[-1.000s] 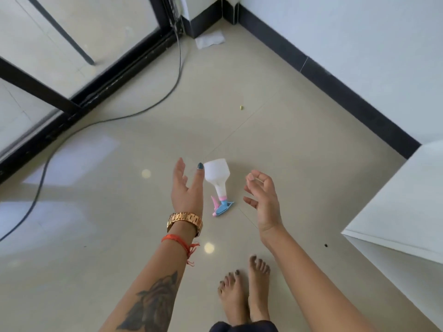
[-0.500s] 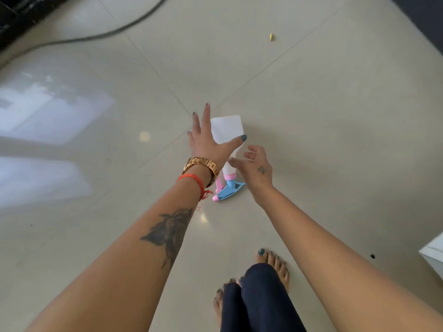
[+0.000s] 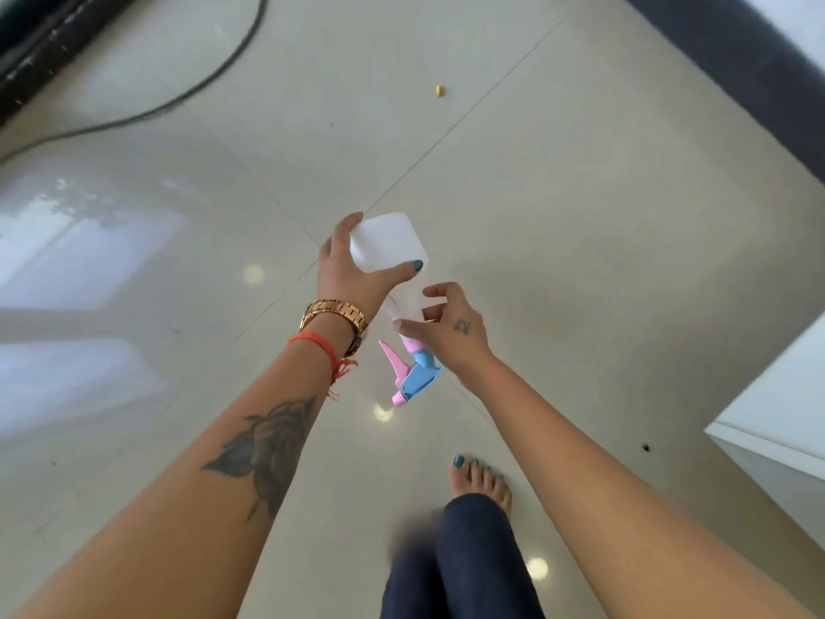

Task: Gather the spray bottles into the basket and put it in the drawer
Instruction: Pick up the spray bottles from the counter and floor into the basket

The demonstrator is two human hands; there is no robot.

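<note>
A white spray bottle with a blue and pink trigger head sits in the middle of the view over the pale tiled floor, its head pointing toward me. My left hand wraps the bottle's wide body, thumb across it. My right hand pinches the bottle's neck just above the trigger. Whether the bottle still touches the floor I cannot tell. No basket or drawer is in view.
A black cable curves across the floor at upper left beside a dark door frame. A white cabinet corner juts in at the right. A dark skirting runs along the upper right. My bare foot stands below the hands.
I have bent down toward the bottle. Both hands, open above it a second ago, have closed on it: the left on the body, the right on the neck.
</note>
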